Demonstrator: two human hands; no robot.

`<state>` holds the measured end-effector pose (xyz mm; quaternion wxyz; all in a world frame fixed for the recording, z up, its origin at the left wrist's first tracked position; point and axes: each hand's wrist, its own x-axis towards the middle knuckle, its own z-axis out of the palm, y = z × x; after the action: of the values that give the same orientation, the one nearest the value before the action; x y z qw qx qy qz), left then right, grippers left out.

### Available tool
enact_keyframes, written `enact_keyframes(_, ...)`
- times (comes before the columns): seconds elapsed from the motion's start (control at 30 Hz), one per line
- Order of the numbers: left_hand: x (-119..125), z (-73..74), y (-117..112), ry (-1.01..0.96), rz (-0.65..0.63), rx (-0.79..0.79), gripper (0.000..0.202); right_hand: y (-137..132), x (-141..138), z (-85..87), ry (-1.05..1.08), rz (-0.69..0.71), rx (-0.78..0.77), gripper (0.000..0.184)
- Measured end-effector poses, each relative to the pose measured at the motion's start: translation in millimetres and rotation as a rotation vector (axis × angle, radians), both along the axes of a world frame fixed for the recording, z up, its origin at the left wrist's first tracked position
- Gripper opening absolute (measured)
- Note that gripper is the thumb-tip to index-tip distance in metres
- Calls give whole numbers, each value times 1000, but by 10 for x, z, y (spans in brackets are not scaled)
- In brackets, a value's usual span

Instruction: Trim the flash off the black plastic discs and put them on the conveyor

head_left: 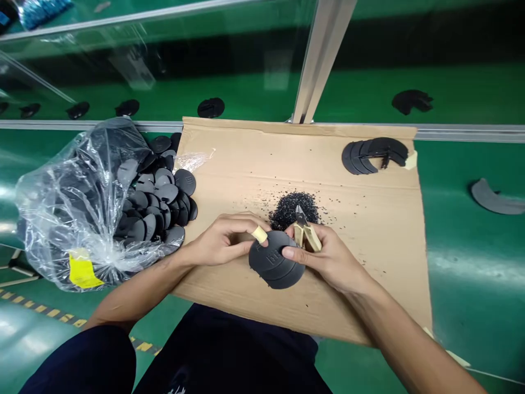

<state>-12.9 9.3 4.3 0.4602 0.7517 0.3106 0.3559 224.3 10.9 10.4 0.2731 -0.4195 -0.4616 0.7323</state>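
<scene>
Several round black plastic discs (275,265), overlapped in a small stack, are held between both hands low over the cardboard. My left hand (229,241) is closed at the stack's upper left edge, a yellow wrap round one finger. With its thumb on the top disc, my right hand (328,257) also grips side cutters (305,227), whose pale handles lie in the fingers and jaws point away from me. Just beyond the stack is a heap of tiny black plastic bits (293,207), partly hidden behind the hands.
Cardboard (381,262) covers the green work surface. On the left, a clear plastic bag (77,202) spills many black discs (153,208). Curved black pieces (373,155) lie at the far right corner, another (496,197) farther right. A metal post (324,60) rises behind.
</scene>
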Motion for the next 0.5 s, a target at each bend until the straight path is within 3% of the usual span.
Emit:
enact_keyframes(0.17,20,-12,-29,-3,19,59,12,-1,7,-6,-74,19,61,47)
enact_keyframes(0.27,28,-15,-54,-30,33,0,16,-19,1,22,-95,11,132,46)
enact_keyframes(0.4,61,-34,-89,-123,113,-203,37,-88,-24,63,-197,-74,318,33)
enact_keyframes(0.5,110,-44,-120,-100,131,-193,47,-156,-57,55,-270,-147,514,20)
